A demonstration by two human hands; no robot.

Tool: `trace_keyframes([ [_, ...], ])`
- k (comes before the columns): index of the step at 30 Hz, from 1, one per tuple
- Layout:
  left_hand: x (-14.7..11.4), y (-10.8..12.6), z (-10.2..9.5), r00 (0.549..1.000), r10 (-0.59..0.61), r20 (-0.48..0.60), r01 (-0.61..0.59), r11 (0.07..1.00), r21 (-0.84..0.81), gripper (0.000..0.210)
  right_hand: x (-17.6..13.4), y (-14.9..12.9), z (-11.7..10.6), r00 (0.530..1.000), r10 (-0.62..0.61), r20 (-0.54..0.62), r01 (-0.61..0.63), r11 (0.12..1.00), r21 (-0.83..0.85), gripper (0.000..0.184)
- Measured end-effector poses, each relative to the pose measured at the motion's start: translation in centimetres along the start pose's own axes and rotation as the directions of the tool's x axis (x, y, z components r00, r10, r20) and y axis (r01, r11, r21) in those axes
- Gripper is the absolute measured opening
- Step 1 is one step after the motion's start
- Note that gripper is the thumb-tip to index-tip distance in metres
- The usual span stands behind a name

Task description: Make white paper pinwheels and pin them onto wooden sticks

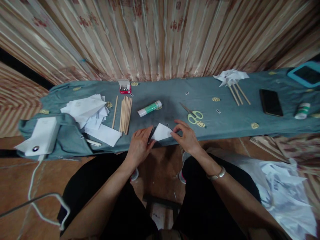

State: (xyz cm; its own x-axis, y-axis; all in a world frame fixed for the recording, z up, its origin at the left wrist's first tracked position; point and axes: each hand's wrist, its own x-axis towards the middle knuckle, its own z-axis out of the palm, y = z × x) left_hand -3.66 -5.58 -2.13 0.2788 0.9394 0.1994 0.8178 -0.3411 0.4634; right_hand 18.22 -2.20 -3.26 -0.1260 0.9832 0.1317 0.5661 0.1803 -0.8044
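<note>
Left hand (139, 144) and right hand (186, 137), fingers curled, apparently pinch opposite edges of a folded white paper (161, 132) just below the glue stick (149, 108).

The left hand (138, 145) covers the left corner of the folded white paper (162, 132), so how its grip meets that edge cannot be told. The right hand's (186, 137) fingertips hide the paper's right corner. The blue-cased tablet (306, 74) is cut off by the right edge and blurred. The contents of the small red box (125, 87) are too small to make out. Paper sheets (86, 111) overlap, hiding those beneath. The paper pinwheels (230, 77) are blurred, so their count is unclear. Both forearms run off the bottom edge.
</note>
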Motion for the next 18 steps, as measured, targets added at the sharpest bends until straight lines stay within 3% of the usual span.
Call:
trace_keyframes([
  [2, 0.2, 0.2, 0.1, 0.999, -0.049, -0.008, 0.048, 0.991, -0.125, 0.054, 0.0, -0.3, -0.1, 0.998, 0.046, 0.031, -0.05, 0.984, 0.172, 0.009],
  [5, 0.9, 0.9, 0.1, 0.985, -0.171, -0.01, 0.153, 0.902, -0.404, 0.061, 0.4, -0.9, -0.6, 0.988, 0.109, 0.111, -0.149, 0.874, 0.463, 0.021],
  [7, 1.6, 1.5, 0.1, 0.957, -0.289, 0.004, 0.228, 0.746, -0.626, 0.064, 0.8, -1.5, -1.2, 0.978, 0.151, 0.146, -0.209, 0.778, 0.592, 0.029],
  [9, 2.4, 2.2, -0.1, 0.908, -0.414, 0.058, 0.28, 0.498, -0.821, 0.063, 1.3, -2.2, -1.9, 0.966, 0.21, 0.151, -0.255, 0.683, 0.684, 0.033],
  [11, 3.2, 2.9, -0.4, 0.859, -0.491, 0.145, 0.282, 0.218, -0.934, 0.055, 1.8, -2.9, -2.5, 0.955, 0.263, 0.136, -0.269, 0.579, 0.77, 0.036],
  [13, 3.8, 3.6, -0.9, 0.838, -0.502, 0.213, 0.253, 0.012, -0.967, 0.045, 2.1, -3.7, -2.8, 0.948, 0.294, 0.119, -0.255, 0.483, 0.838, 0.036],
  [15, 4.4, 4.4, -1.3, 0.841, -0.482, 0.245, 0.233, -0.085, -0.969, 0.038, 2.4, -4.3, -2.5, 0.948, 0.296, 0.118, -0.241, 0.424, 0.873, 0.035],
  [18, 5.1, 5.2, -1.4, 0.842, -0.474, 0.258, 0.224, -0.127, -0.966, 0.038, 2.7, -4.9, -1.5, 0.952, 0.27, 0.145, -0.251, 0.419, 0.872, 0.035],
])
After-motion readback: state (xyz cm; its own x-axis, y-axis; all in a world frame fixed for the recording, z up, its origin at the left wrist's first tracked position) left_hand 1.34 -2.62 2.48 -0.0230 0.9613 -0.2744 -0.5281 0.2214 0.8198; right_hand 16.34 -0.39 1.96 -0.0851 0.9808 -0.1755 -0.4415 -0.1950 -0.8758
